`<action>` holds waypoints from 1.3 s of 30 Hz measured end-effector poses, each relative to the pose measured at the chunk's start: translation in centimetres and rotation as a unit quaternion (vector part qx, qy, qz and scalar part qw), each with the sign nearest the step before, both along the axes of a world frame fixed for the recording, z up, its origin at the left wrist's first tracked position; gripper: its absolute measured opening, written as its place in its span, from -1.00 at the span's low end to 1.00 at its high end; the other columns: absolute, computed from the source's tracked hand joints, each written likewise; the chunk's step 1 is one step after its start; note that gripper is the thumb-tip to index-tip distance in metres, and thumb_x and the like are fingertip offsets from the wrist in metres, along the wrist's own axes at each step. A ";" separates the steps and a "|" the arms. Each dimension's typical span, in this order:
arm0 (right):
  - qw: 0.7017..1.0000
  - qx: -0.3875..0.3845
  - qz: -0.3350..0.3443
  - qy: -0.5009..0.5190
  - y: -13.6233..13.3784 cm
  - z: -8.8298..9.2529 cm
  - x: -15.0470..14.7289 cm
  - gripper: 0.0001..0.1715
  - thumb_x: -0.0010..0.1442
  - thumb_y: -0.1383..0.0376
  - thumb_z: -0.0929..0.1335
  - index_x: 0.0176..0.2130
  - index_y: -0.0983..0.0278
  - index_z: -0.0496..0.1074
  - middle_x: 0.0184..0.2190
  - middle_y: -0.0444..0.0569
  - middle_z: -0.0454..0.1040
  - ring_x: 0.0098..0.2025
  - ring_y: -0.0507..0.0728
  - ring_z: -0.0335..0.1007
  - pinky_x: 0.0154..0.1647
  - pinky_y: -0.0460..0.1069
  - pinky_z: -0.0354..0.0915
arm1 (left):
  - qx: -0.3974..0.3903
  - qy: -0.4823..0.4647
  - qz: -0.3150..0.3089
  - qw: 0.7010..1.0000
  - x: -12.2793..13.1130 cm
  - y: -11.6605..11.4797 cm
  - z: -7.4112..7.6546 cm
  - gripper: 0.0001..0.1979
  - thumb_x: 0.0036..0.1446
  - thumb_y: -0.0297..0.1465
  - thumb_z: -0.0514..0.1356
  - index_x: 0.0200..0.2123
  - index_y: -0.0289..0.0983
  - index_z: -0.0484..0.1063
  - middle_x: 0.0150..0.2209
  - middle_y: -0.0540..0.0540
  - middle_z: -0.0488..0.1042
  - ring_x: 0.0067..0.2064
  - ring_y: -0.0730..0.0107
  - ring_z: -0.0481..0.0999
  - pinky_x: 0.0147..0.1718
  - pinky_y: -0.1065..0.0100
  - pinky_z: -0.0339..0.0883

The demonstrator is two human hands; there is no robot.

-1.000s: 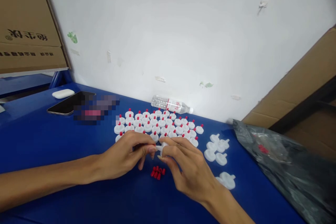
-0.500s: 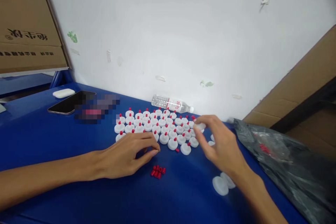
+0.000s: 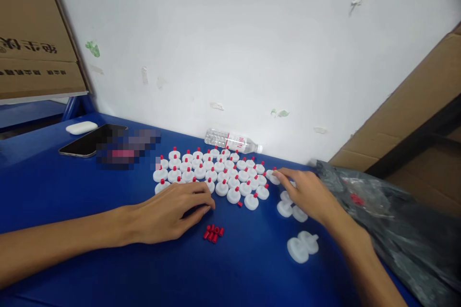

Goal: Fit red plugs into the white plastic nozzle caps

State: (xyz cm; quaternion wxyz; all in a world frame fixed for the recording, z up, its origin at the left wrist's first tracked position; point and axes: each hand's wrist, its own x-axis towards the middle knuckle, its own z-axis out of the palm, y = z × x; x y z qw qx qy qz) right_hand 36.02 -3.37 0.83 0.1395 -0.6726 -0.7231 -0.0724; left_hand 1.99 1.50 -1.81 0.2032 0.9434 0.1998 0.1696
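Observation:
Several white round nozzle lids with red tip caps [image 3: 234,195] stand in close rows on the blue table. My right hand [image 3: 306,192] is at the right end of these rows, thumb and fingers pinched at the red tip of one white lid [image 3: 273,177] that rests on the table. My left hand [image 3: 176,211] lies at the front left of the rows, fingers curled and tips together; what they hold, if anything, is hidden. A small cluster of loose red caps [image 3: 213,233] is just right of it. White lids without red caps [image 3: 298,250] lie below my right hand.
A clear plastic bottle [image 3: 234,141] lies along the wall behind the rows. A phone [image 3: 94,140] and a white case [image 3: 81,127] are at the left. A dark plastic bag [image 3: 389,230] covers the right edge, with a clear bag of red pieces [image 3: 360,199] on it.
My right hand has lowered the white lid with its red cap from the air onto the table beside the rows. My left hand has stayed nearly still; the view has shifted slightly.

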 end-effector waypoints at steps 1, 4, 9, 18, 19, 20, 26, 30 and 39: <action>1.000 -0.007 0.000 0.001 0.0 0.2 0.1 -0.53 0.46 0.11 0.15 -0.12 0.15 0.59 -0.29 -0.07 0.66 -0.27 0.22 0.59 -0.31 0.02 0.30 | 0.001 0.002 0.000 1.000 0.0 0.0 0.0 -0.75 0.41 -0.43 0.01 -0.04 -0.21 0.48 -0.08 -0.10 0.48 -0.14 0.33 0.52 -0.18 0.37 0.34; 1.000 -0.020 -0.005 0.010 -0.2 0.8 0.5 -0.52 0.44 0.06 0.16 -0.17 0.12 0.59 -0.38 -0.10 0.64 -0.34 0.20 0.57 -0.36 0.01 0.25 | 0.001 0.005 -0.002 1.000 0.0 0.0 0.0 -0.75 0.41 -0.43 0.01 -0.05 -0.21 0.48 -0.07 -0.10 0.48 -0.13 0.33 0.51 -0.17 0.37 0.34; 0.999 -0.030 -0.034 -0.004 -0.2 1.2 0.8 -0.56 0.43 0.06 0.17 -0.09 0.09 0.58 -0.20 -0.12 0.67 -0.20 0.19 0.59 -0.24 0.00 0.30 | 0.003 0.006 -0.003 1.000 -0.1 0.2 -0.3 -0.76 0.42 -0.43 0.00 -0.07 -0.20 0.48 -0.08 -0.08 0.47 -0.15 0.35 0.50 -0.18 0.37 0.33; 0.984 -0.041 -0.137 -0.103 0.1 -0.4 2.5 -0.72 0.32 0.19 0.32 -0.16 0.23 0.60 -0.28 0.06 0.66 -0.19 0.33 0.59 -0.22 0.10 0.28 | 0.008 0.001 -0.008 1.000 -0.1 0.1 -0.2 -0.75 0.41 -0.44 0.00 -0.08 -0.20 0.48 -0.08 -0.08 0.46 -0.16 0.37 0.50 -0.18 0.37 0.34; 0.985 -0.040 -0.131 -0.103 0.1 -0.6 2.5 -0.74 0.31 0.22 0.33 -0.14 0.22 0.60 -0.28 0.04 0.67 -0.18 0.31 0.60 -0.21 0.09 0.28 | 0.009 0.001 -0.006 1.000 -0.1 0.1 -0.2 -0.75 0.41 -0.44 0.00 -0.08 -0.20 0.48 -0.08 -0.08 0.46 -0.16 0.37 0.50 -0.18 0.37 0.34; 0.986 -0.037 -0.124 -0.102 0.1 -0.7 2.4 -0.75 0.30 0.25 0.33 -0.13 0.21 0.60 -0.28 0.02 0.67 -0.18 0.30 0.60 -0.20 0.09 0.28 | 0.010 0.002 -0.006 1.000 -0.1 0.0 -0.2 -0.75 0.41 -0.44 0.00 -0.08 -0.20 0.48 -0.08 -0.08 0.46 -0.17 0.37 0.50 -0.18 0.37 0.34; 0.991 0.014 -0.103 -0.086 0.1 0.5 1.8 -0.72 0.28 0.34 0.31 -0.07 0.18 0.56 -0.30 -0.05 0.67 -0.26 0.22 0.59 -0.21 0.05 0.27 | 0.020 0.009 -0.003 1.000 -0.1 0.0 -0.1 -0.75 0.40 -0.43 0.00 -0.07 -0.19 0.48 -0.09 -0.08 0.46 -0.16 0.35 0.52 -0.21 0.37 0.36; 0.993 0.098 -0.060 0.038 -0.4 2.0 -0.2 -0.80 0.32 0.17 0.35 -0.09 0.12 0.54 -0.33 -0.16 0.66 -0.35 0.16 0.56 -0.25 0.02 0.30 | 0.027 -0.003 0.007 1.000 -0.2 -0.1 0.1 -0.74 0.42 -0.40 -0.01 0.05 -0.16 0.42 -0.06 -0.07 0.49 -0.12 0.33 0.53 -0.16 0.35 0.39; 0.923 0.267 0.266 0.080 -2.5 0.9 -10.3 -0.87 0.33 0.44 0.37 -0.17 0.21 0.48 -0.30 -0.19 0.65 -0.25 0.04 0.55 0.22 0.13 0.14 | 0.118 -0.089 0.053 0.988 -0.9 -1.3 0.1 -0.31 0.35 -0.07 0.14 0.41 -0.11 -0.03 0.20 -0.18 0.41 0.12 0.12 0.48 0.01 0.17 0.47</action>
